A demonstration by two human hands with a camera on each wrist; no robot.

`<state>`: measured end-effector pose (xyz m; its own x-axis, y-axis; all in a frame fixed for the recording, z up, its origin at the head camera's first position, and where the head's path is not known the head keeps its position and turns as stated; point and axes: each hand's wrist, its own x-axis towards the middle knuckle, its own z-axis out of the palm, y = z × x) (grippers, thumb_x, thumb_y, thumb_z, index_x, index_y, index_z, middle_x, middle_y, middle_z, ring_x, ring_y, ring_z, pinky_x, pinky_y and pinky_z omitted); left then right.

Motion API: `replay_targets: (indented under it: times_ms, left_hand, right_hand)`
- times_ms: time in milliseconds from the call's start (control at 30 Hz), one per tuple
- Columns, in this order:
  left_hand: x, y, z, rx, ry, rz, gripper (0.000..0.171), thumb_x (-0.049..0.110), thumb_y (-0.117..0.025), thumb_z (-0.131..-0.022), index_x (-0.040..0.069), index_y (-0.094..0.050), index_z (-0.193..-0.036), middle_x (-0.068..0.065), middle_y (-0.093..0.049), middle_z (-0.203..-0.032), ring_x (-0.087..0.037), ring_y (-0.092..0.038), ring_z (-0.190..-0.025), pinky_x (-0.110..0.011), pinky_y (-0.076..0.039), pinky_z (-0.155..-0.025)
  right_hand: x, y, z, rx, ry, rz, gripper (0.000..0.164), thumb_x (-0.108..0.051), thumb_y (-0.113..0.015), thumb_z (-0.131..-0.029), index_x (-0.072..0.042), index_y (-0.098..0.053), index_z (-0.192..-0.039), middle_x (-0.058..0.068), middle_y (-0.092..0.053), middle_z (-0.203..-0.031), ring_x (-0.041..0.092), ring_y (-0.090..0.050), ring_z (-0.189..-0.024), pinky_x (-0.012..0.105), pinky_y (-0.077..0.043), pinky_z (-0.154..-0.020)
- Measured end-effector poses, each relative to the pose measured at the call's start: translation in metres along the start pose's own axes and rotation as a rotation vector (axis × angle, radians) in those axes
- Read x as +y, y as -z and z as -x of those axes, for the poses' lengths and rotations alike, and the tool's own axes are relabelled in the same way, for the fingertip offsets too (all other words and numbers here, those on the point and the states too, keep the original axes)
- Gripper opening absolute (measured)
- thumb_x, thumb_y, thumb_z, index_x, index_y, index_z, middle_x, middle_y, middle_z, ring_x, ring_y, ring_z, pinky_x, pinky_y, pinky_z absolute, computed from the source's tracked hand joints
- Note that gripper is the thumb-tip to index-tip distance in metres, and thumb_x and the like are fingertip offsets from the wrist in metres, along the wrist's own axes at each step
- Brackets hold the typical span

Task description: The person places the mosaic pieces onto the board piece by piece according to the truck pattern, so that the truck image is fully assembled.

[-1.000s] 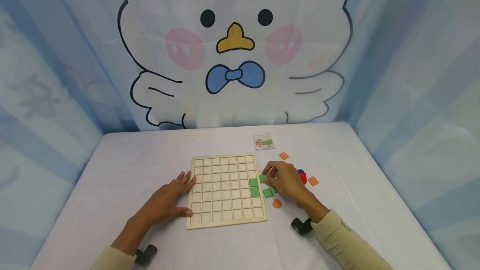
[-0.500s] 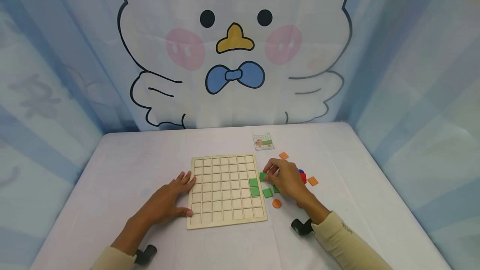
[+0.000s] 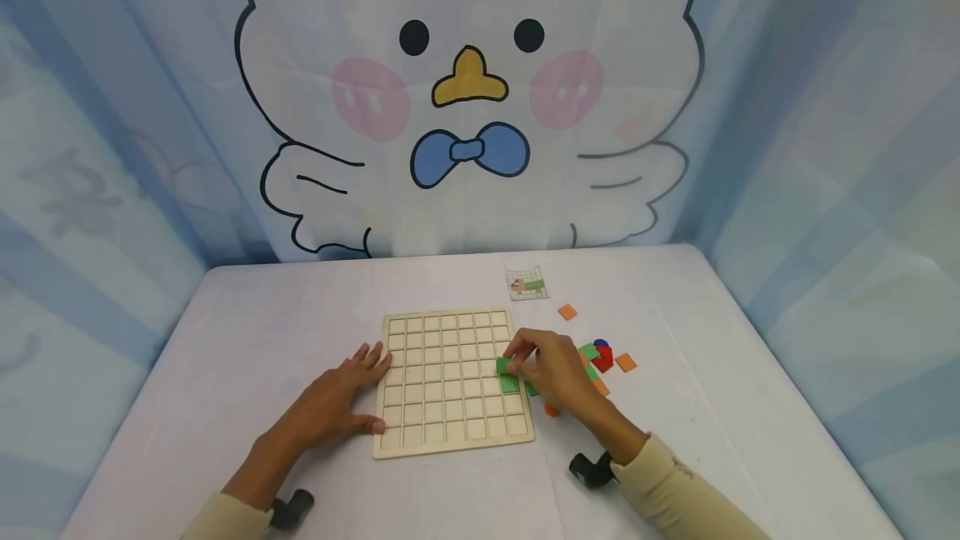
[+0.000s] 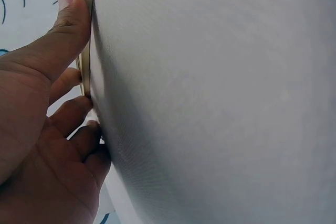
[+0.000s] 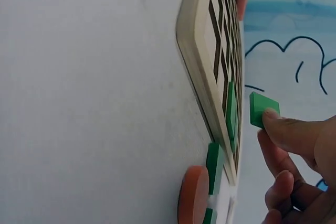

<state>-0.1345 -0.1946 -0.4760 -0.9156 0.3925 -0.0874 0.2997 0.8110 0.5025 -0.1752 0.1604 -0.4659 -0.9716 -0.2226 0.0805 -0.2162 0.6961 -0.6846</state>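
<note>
A light wooden grid board (image 3: 433,390) lies flat on the table. Along its left edge rests my left hand (image 3: 330,402), fingers spread and thumb on the rim; the left wrist view shows the thumb (image 4: 65,17) against the wood. My right hand (image 3: 561,373) pinches a green square tile (image 5: 263,107) between thumb and finger, just above the board's right side. In the right wrist view that tile is held clear of the board. A green tile (image 3: 509,383) sits in a cell below the held one, which covers the neighbouring cell in the head view.
Right of the board lie loose pieces: a red piece (image 3: 603,359), a blue piece (image 3: 601,343), an orange square (image 3: 626,362), another orange square (image 3: 567,312) and an orange disc (image 5: 192,195). A small picture card (image 3: 527,282) lies behind the board.
My right hand has picked up a green tile from beside the board and carried it left over the board's right columns. My left hand has stayed in place.
</note>
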Motion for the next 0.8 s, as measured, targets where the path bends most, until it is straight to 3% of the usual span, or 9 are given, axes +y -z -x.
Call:
replay_targets:
  times_ms: [300,633,800]
  left_hand:
    - [-0.001,-0.001,0.0,-0.001,-0.001,0.004,0.106,0.047,-0.09,-0.077,0.01,-0.04,-0.164,-0.018,-0.028,-0.174,-0.048,-0.027,-0.16,-0.075,-0.031,-0.121]
    - [-0.001,-0.001,0.0,-0.002,-0.002,0.002,0.106,0.047,-0.089,-0.077,0.01,-0.039,-0.164,-0.017,-0.028,-0.174,-0.048,-0.026,-0.16,-0.075,-0.032,-0.121]
    - [-0.001,0.0,0.0,-0.003,0.0,-0.003,0.106,0.047,-0.089,-0.078,0.01,-0.039,-0.164,-0.017,-0.028,-0.174,-0.048,-0.026,-0.16,-0.075,-0.032,-0.121]
  right_hand:
    - [-0.006,-0.018,0.004,-0.037,0.084,0.024,0.02,-0.01,-0.089,-0.085,-0.023,-0.074,-0.087,-0.013,-0.069,-0.075,0.006,-0.056,-0.069,0.023,-0.045,-0.064]
    - [-0.007,-0.021,0.004,-0.066,0.092,0.074,0.017,-0.012,-0.089,-0.085,-0.023,-0.077,-0.085,-0.015,-0.065,-0.074,0.01,-0.059,-0.082,0.03,-0.046,-0.076]
    - [-0.01,-0.019,0.004,-0.097,0.084,0.074,0.016,-0.009,-0.088,-0.086,-0.022,-0.079,-0.084,-0.014,-0.065,-0.075,0.009,-0.06,-0.08,0.029,-0.047,-0.076]
